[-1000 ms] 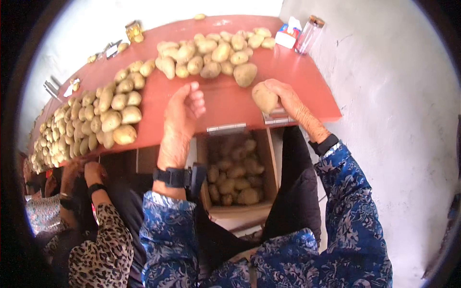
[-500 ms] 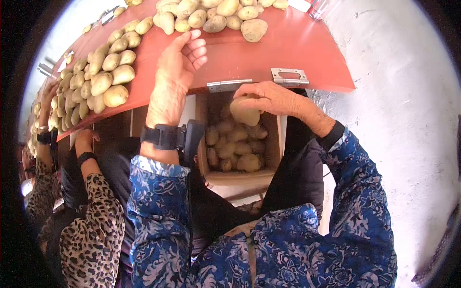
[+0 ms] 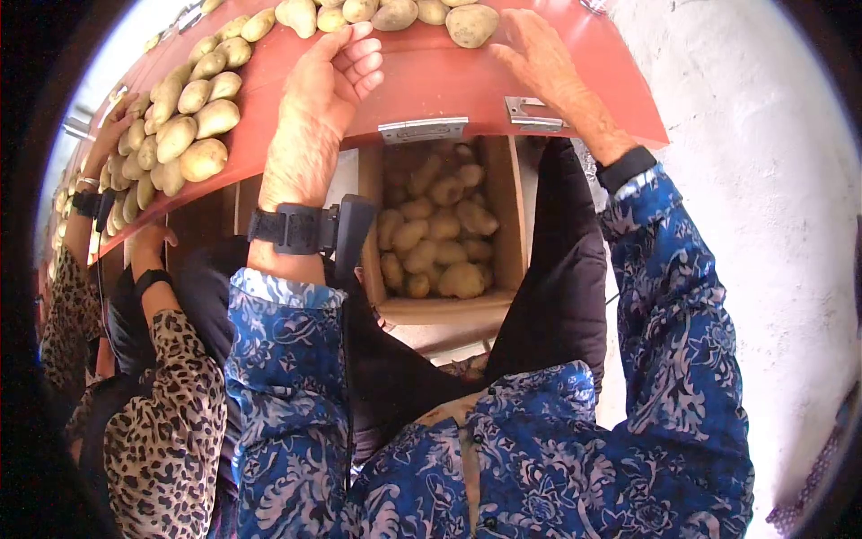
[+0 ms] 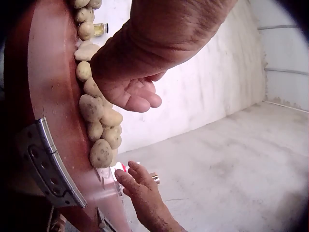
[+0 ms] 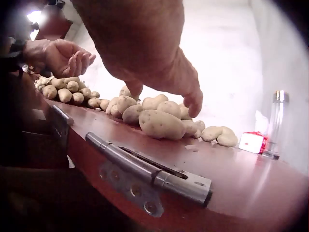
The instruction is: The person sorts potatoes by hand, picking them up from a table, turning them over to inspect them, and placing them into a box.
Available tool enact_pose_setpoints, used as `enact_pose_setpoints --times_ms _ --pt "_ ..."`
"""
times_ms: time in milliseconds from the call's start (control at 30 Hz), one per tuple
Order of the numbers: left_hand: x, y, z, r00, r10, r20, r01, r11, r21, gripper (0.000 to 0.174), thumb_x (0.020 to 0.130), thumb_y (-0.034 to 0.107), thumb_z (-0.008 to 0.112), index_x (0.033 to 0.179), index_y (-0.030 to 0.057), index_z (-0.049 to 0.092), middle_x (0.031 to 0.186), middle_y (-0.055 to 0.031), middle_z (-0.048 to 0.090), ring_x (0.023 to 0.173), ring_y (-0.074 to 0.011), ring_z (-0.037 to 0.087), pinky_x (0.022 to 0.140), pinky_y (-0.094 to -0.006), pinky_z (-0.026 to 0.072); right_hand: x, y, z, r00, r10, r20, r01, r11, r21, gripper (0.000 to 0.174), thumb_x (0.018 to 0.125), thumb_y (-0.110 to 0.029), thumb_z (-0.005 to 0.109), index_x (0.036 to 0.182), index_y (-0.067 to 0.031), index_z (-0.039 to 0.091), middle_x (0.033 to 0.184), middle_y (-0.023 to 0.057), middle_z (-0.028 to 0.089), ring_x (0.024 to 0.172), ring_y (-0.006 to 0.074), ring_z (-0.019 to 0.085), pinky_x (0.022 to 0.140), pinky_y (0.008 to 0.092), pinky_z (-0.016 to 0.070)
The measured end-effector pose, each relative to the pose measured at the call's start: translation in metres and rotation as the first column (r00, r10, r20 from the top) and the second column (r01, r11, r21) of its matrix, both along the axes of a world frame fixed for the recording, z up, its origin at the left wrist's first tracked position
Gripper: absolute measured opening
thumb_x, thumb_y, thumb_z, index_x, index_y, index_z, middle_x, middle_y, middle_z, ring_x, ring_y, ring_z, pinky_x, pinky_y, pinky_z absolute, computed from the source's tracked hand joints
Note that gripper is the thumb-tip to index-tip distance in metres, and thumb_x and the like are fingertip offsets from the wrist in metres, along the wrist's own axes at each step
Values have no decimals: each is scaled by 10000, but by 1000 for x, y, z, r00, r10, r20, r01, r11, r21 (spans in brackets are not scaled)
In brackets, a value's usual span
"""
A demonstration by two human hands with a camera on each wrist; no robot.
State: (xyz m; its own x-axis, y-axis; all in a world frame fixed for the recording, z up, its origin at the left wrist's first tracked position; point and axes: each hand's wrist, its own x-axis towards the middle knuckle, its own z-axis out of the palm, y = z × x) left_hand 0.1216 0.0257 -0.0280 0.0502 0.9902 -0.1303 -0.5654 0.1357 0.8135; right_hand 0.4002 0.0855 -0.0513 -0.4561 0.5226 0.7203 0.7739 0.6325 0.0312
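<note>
My right hand (image 3: pixel 543 67) reaches over the red table with thumb and fingers spread and nothing in its grasp. It is beside a large potato (image 3: pixel 471 26) at the near end of a potato row. In the right wrist view, that large potato (image 5: pixel 162 124) sits below the fingers. My left hand (image 3: pixel 319 94) hovers over the table, palm turned inward, fingers loosely curled around nothing. Below the table edge, between my knees, a wooden box (image 3: pixel 440 312) contains several potatoes (image 3: pixel 443 225).
Another potato pile (image 3: pixel 180 130) covers the table's left side, near a person in a leopard-print sleeve (image 3: pixel 175 395). Metal hinges (image 3: pixel 424 130) line the near edge. A tissue pack (image 5: pixel 252 143) and clear bottle (image 5: pixel 277 118) stand far right, by the wall.
My right hand carried a potato from the table to above the box, let it go, and moved back up to the table potatoes. The left hand stays nearly still; the head view tilts down.
</note>
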Motion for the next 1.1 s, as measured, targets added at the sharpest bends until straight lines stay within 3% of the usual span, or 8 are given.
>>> enact_pose_setpoints --times_ms 67,300,367,467,700,900,967,1100 --pt "1 1 -1 1000 4 -6 -4 1000 -3 238 910 225 525 987 26 630 820 -63 648 725 -166 603 678 -315 506 -6 3 0 995 -104 -2 99 949 -300 764 740 -317 715 1322 13 346 1319 275 410 1262 395 366 1042 441 312" --pt "-1 3 -1 1000 -26 17 26 1000 14 242 908 225 528 978 17 628 813 -67 647 729 -170 606 683 -318 505 -30 25 18 990 -135 -40 94 847 -523 624 725 -267 726 1181 37 430 1183 267 495 1136 390 464 959 423 386" --pt "-1 3 -1 999 -35 29 35 999 15 243 908 226 529 975 15 627 813 -68 647 728 -172 607 683 -318 506 -30 34 18 996 21 -88 -77 716 -694 619 717 -275 732 1144 62 437 1161 279 502 1107 404 478 941 434 396" --pt "-6 8 -6 998 -55 1 55 998 7 228 920 234 529 1028 56 621 857 -32 655 755 -136 613 704 -294 499 -36 40 13 992 -127 23 112 758 -642 687 706 -292 741 1171 95 416 1181 307 489 1137 408 466 949 432 397" --pt "-15 19 -16 995 -95 15 94 995 28 243 925 240 518 1037 52 625 840 -25 658 747 -128 617 698 -289 505 -49 45 12 977 -210 -37 140 763 -631 763 691 -339 745 1200 104 390 1198 336 468 1153 436 449 960 449 390" --pt "-4 9 -5 998 -69 -14 69 997 18 241 927 234 511 1030 48 623 838 -30 655 737 -131 615 683 -289 509 -45 62 -2 957 -288 -39 206 768 -607 595 749 -322 658 1167 46 452 1161 330 483 1104 450 469 925 473 404" --pt "0 5 0 998 -53 -40 54 998 23 238 928 232 509 1027 48 622 837 -31 654 735 -133 614 679 -289 509 -44 81 -2 884 -126 450 377 761 -528 441 779 -304 601 1097 -8 528 1123 272 513 1025 410 513 843 451 438" --pt "1 3 0 999 -31 -21 31 999 7 243 921 232 512 1000 31 622 821 -50 644 722 -155 607 667 -305 509 -43 85 21 592 313 743 425 662 -618 386 795 -342 565 1047 -49 574 1099 201 535 1009 352 516 832 429 418"
